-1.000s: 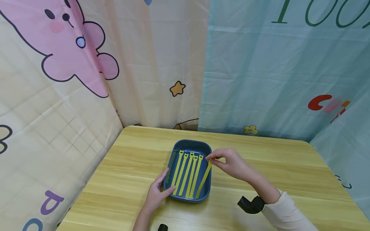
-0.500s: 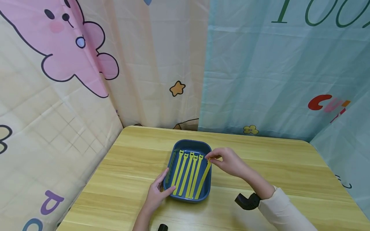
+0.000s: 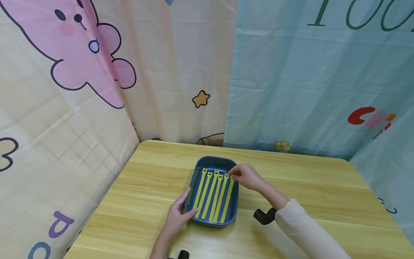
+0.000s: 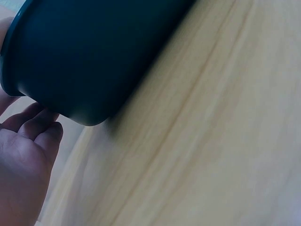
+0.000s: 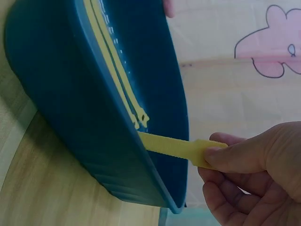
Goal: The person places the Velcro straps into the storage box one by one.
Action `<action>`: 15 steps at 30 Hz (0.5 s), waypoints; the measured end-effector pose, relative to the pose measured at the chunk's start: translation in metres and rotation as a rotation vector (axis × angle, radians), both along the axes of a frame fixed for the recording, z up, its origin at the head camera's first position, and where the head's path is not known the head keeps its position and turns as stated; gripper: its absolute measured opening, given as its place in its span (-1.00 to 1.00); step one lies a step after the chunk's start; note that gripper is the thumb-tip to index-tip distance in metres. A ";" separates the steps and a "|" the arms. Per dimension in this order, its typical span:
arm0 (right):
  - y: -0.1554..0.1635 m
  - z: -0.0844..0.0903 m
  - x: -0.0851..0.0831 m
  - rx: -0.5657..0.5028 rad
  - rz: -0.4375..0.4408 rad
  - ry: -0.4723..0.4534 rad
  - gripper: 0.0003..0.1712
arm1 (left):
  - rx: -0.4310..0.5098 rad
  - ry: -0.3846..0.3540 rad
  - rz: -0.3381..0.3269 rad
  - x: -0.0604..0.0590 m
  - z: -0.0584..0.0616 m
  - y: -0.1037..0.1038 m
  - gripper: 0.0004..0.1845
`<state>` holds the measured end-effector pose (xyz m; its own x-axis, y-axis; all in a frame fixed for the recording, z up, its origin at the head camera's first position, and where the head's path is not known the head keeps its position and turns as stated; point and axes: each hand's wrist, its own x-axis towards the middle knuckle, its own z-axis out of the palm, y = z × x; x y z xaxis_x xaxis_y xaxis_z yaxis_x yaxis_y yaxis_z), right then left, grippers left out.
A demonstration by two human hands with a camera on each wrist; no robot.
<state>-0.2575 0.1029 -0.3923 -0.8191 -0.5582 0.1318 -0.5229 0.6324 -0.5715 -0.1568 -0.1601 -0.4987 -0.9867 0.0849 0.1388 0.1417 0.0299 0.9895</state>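
A dark blue rectangular tray [image 3: 211,225] stands on the table with several yellow hook-and-loop cable ties [image 3: 210,195] lying side by side in it, heads at the far end. My left hand [image 3: 176,217] grips the tray's near left corner, thumb over the rim and fingers against the outer wall. Between thumb and index finger, my right hand [image 3: 248,177] pinches the head of the rightmost cable tie [image 5: 171,146]. That tie's strap crosses the rim in the right wrist view, and its tail reaches down into the tray. In the left wrist view only the tray's outside [image 4: 94,56] shows.
The light wooden table [image 3: 307,187] extends on both sides of the tray. Printed curtains [image 3: 174,72] hang behind and to the sides of it. A black wrist-worn device [image 3: 264,216] sits under the right forearm, another black piece [image 3: 183,254] by the left.
My right hand has moved slightly left and inward over the tray, bringing the pinched cable tie closer to the row and more parallel with it. The left hand keeps its grip on the tray.
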 end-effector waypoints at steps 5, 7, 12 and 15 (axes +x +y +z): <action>-0.004 -0.007 -0.005 0.020 -0.052 -0.017 -0.83 | 0.006 -0.002 0.002 0.000 0.000 0.000 -0.24; -0.005 -0.009 -0.007 0.035 -0.067 -0.023 -0.83 | 0.009 -0.003 0.002 0.000 0.000 0.000 -0.24; -0.007 -0.016 -0.009 0.066 -0.083 -0.037 -0.83 | 0.013 -0.005 -0.002 0.000 0.000 0.000 -0.23; -0.008 -0.019 -0.009 0.077 -0.087 -0.039 -0.81 | 0.013 -0.009 -0.003 0.000 0.000 0.001 -0.22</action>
